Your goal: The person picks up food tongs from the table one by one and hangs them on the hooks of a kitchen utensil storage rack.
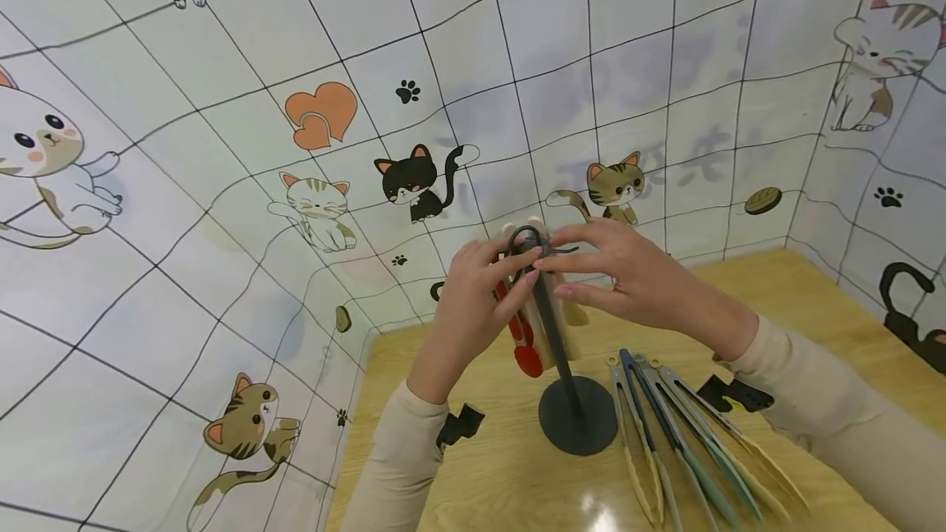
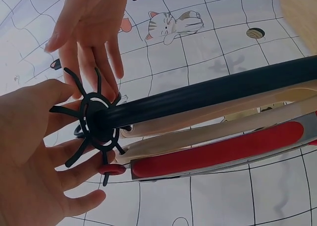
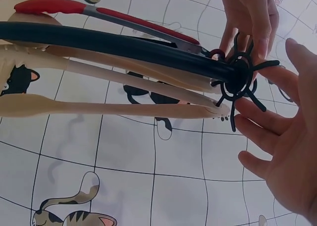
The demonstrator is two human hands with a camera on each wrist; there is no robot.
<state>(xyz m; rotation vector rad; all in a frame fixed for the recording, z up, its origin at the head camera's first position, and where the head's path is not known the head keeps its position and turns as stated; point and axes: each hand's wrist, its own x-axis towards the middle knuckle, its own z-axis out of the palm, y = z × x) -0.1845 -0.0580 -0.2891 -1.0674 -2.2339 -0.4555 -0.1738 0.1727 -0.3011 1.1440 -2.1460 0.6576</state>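
Observation:
A dark utensil stand [image 1: 578, 417] with a round base and upright pole stands on the table. Hooks radiate from the ring [image 3: 244, 87] at its top. My left hand [image 1: 467, 302] is at the ring's left side, fingers fairly straight among the hooks. From the right, my right hand [image 1: 639, 279] reaches the same ring with extended fingers, fingertips right at the hooks. Red-handled tongs [image 2: 218, 151] hang from one hook, with red tips low beside the pole. Several beige long-handled utensils [image 3: 138, 110] hang there too, partly hidden by the pole in the head view.
Several tongs [image 1: 676, 425] with metal arms and cream, blue or green tips lie fanned out on the wooden table [image 1: 488, 466], right of the base. A white cat-print grid sheet [image 1: 473, 48] covers the walls behind and at both sides.

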